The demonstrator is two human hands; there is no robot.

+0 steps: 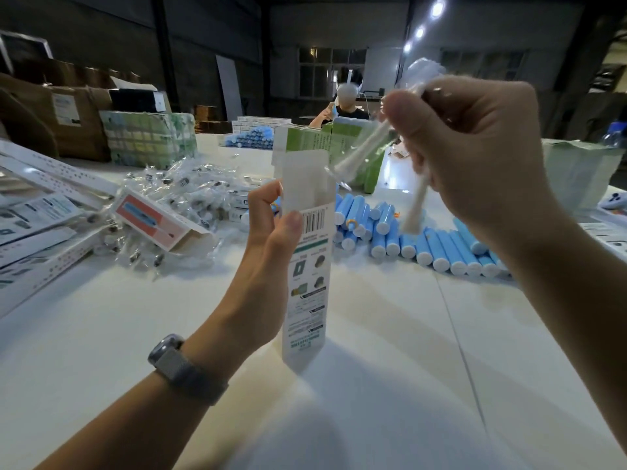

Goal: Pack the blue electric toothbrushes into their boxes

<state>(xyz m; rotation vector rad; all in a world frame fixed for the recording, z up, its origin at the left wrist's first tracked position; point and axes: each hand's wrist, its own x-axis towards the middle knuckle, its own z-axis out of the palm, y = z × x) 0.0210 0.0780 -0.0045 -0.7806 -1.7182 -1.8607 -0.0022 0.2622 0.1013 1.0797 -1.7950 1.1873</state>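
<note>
Toothbrush handles (437, 247), blue with white end caps, lie in a loose heap on the white table (390, 351) at centre right of the frame, none of them in a box as far as I can see. Just left of that heap, in the middle of the frame, my left hand (271, 228) grips a tall narrow toothbrush box (308, 266) that stands upright, its lower end on or just above the table, its top flap (302, 174) open; thumb and fingers are curled round its upper part beside the barcode. I wear a grey-strapped watch (185, 368) on that wrist.

My right hand (475, 147), raised at upper right, pinches white brush heads (359, 154) sealed in clear plastic, their stems hanging down near the box's open mouth. I cannot tell exactly how many there are, as they are blurred.

At centre left sits a pile of small clear-wrapped parts (176, 198), with a pink-and-white box (149, 222) lying tilted on it. Flat printed cartons (37, 212) lie along the left edge. Behind them stand brown cardboard cartons (74, 120) and a shrink-wrapped block of green boxes (149, 137). Further back at upper centre is another heap of blue handles (252, 139), and beyond it a second person (346, 110) sits at the far end of the table.
</note>
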